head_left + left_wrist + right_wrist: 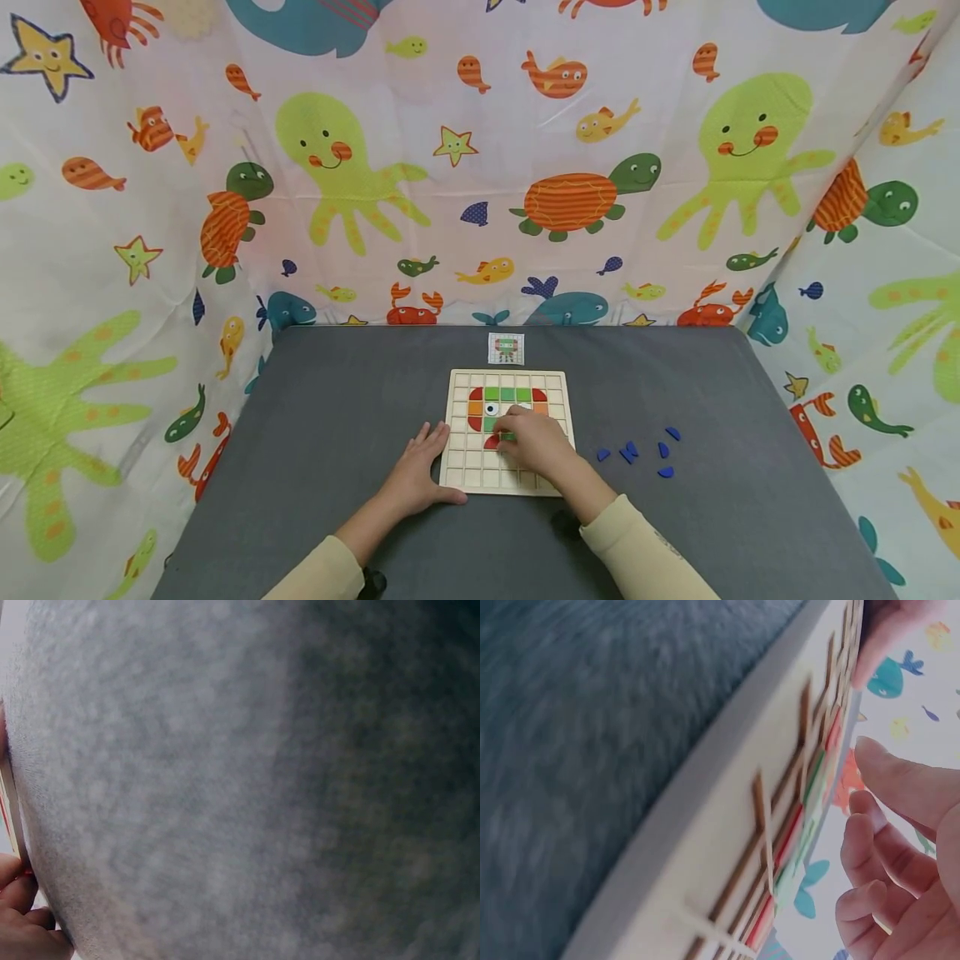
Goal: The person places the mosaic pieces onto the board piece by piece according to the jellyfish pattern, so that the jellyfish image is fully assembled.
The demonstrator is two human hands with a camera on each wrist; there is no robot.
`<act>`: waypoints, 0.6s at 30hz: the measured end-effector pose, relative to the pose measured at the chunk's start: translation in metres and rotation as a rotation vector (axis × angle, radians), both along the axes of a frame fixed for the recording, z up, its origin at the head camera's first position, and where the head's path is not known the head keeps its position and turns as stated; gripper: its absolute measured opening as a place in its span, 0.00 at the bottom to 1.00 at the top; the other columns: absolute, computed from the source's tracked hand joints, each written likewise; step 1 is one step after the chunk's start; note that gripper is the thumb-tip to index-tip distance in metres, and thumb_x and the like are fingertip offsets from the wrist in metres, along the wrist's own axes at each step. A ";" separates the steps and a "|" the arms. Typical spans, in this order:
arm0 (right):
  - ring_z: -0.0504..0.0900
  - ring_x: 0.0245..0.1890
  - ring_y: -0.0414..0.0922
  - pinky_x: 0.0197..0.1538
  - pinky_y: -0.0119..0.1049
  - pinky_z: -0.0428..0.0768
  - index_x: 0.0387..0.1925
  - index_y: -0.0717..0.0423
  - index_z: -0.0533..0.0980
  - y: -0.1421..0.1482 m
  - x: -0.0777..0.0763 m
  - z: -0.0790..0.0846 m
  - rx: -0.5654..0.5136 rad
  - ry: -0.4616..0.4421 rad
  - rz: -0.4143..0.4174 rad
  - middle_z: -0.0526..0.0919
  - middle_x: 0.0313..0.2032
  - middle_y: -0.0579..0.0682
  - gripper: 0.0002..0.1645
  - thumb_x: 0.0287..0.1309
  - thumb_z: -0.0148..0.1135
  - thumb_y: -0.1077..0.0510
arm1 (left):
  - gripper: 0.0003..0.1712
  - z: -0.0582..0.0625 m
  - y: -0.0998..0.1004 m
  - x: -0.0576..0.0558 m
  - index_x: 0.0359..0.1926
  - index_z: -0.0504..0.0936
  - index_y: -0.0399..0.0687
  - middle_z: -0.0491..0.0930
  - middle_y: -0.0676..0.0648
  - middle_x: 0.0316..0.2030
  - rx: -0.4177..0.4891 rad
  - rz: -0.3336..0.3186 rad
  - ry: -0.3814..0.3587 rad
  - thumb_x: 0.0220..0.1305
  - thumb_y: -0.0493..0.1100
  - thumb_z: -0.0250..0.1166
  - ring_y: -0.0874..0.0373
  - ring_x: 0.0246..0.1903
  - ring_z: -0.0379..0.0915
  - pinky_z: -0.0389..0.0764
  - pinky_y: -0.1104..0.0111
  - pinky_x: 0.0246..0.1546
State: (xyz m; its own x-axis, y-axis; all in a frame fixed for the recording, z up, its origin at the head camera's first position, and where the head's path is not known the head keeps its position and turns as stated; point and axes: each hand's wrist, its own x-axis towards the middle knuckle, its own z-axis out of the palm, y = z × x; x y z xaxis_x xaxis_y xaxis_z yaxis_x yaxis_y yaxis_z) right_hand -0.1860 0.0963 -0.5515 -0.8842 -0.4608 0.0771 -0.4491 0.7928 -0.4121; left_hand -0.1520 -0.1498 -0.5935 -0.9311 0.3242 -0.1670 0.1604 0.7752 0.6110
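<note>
My left hand [417, 472] rests at the left edge of a wooden grid board [459, 475], fingers spread along the side and thumb at the near left corner. My right hand [536, 439] reaches over the board, its fingertips close around a green tile [507, 437] beside a red rounded tile [491, 442]. In the right wrist view the fingers [864, 847] are loosely bent, with a gap to the thumb and nothing visible between. Red, orange and green tiles and a round-eye tile [491, 409] form a pattern on the board, partly hidden by this hand.
Several blue half-round pieces [664, 450] lie on the grey table [337, 400] right of the board. A small picture card [506, 349] lies beyond the board's far edge. A cloth printed with sea animals [465, 200] hangs behind and at both sides.
</note>
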 end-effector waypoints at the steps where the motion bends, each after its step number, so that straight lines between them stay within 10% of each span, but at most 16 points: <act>1: 0.84 0.37 0.44 0.38 0.43 0.83 0.41 0.48 0.87 0.003 0.001 0.001 -0.011 0.009 -0.001 0.85 0.40 0.45 0.11 0.54 0.76 0.56 | 0.71 0.000 0.000 0.000 0.79 0.55 0.44 0.53 0.43 0.79 0.000 -0.001 0.003 0.40 0.64 0.83 0.42 0.80 0.39 0.49 0.43 0.77; 18: 0.76 0.30 0.38 0.31 0.35 0.76 0.43 0.49 0.87 0.091 0.015 0.013 -0.060 0.018 -0.208 0.84 0.38 0.45 0.13 0.54 0.75 0.61 | 0.72 0.002 -0.002 0.002 0.79 0.54 0.43 0.53 0.44 0.79 0.009 -0.003 0.005 0.40 0.62 0.83 0.42 0.80 0.38 0.48 0.42 0.77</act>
State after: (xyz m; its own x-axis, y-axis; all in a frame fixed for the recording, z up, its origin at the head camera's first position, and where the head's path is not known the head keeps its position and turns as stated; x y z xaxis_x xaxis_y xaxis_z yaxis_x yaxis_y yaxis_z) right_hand -0.1707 0.1868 -0.5389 -0.9580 -0.2626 0.1156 -0.2860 0.8436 -0.4545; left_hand -0.1504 -0.1513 -0.5918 -0.9307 0.3289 -0.1598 0.1658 0.7691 0.6172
